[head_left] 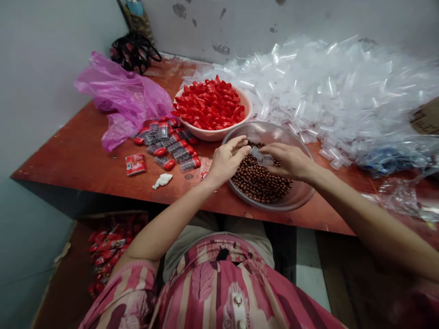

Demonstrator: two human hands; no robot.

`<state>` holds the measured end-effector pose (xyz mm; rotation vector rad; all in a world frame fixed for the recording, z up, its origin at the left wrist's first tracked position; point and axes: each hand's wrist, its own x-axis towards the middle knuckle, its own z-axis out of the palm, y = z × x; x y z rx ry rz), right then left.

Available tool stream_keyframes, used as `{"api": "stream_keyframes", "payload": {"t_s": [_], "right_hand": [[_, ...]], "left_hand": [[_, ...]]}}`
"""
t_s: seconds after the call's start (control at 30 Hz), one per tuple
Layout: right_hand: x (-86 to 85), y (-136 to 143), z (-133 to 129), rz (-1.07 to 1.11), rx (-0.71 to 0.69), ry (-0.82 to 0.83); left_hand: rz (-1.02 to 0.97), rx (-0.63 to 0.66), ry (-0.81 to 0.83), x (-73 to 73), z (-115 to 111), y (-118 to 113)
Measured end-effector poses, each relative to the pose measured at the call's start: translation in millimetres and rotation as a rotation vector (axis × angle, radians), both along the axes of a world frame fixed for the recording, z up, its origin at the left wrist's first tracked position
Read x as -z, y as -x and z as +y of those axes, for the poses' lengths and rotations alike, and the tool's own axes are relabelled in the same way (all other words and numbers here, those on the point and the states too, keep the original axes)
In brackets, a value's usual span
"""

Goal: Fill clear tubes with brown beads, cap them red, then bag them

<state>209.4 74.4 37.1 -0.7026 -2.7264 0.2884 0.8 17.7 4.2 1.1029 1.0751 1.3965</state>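
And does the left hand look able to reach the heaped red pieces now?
Probably yes: the red pieces lie heaped in the pale bowl just beyond the left hand, with nothing visible blocking the way.

Appears to be a small assembly workshop. Indicated by bulk stocks of parts on a red-brown surface [55, 160], with red plastic pieces [211, 105] in a bowl [206, 134], brown beads [257, 180] in a translucent basin [303, 189], and clear plastic pieces [318, 87] in a wide heap. Likewise suggested by near-identical red-ended packs [178, 148] (more red items [109, 246] below) and a stained wall [247, 27].
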Motion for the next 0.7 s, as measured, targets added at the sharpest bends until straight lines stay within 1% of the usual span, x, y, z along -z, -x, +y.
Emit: {"api": "stream_keyframes", "payload": {"t_s": [0.07, 0.1, 0.17, 0.23, 0.3, 0.33, 0.37, 0.43, 0.5, 0.57, 0.63, 0.7], "right_hand": [[9.5, -2, 4, -0.363, -0.120, -0.212], [14.8, 1, 5, -0.490, -0.171, -0.283], [24.4, 12, 1, -0.624, -0.273, -0.345], [31.2, 28, -4, -0.627, -0.393, -0.292], [34.4, 41, -9, -0.560, -0.460, -0.147], [34.8, 44, -11, -0.513, -0.449, -0.060], [34.3, 45, -12, -0.457, -0.405, 0.027], [31.6, 42, -11, -0.301, -0.256, 0.195], [26.7, 32, -9, -0.100, -0.108, 0.368], [20.9, 22, -8, 0.110, 0.009, 0.553], [15.6, 15, -9, 0.286, 0.094, 0.736], [12.0, 11, -11, 0.430, 0.139, 0.873]], "left_hand": [[0.083, -0.011, -0.040, 6.1, 3, 3], [0.110, -0.014, -0.050, 7.6, 3, 4], [0.133, -0.029, -0.069, 8.4, 4, 2], [0.124, -0.042, -0.073, 7.8, 3, 0], [0.116, -0.057, -0.067, 7.4, 1, 0], [0.116, -0.065, -0.066, 7.5, 0, 0], [0.118, -0.074, -0.069, 7.9, 0, 1], [0.120, -0.086, -0.078, 8.8, -1, 3], [0.117, -0.087, -0.085, 9.1, 0, 5], [0.101, -0.076, -0.089, 8.1, 1, 5], [0.083, -0.054, -0.091, 5.4, 2, 5], [0.066, 0.003, -0.080, 1.3, 1, 4]]}}
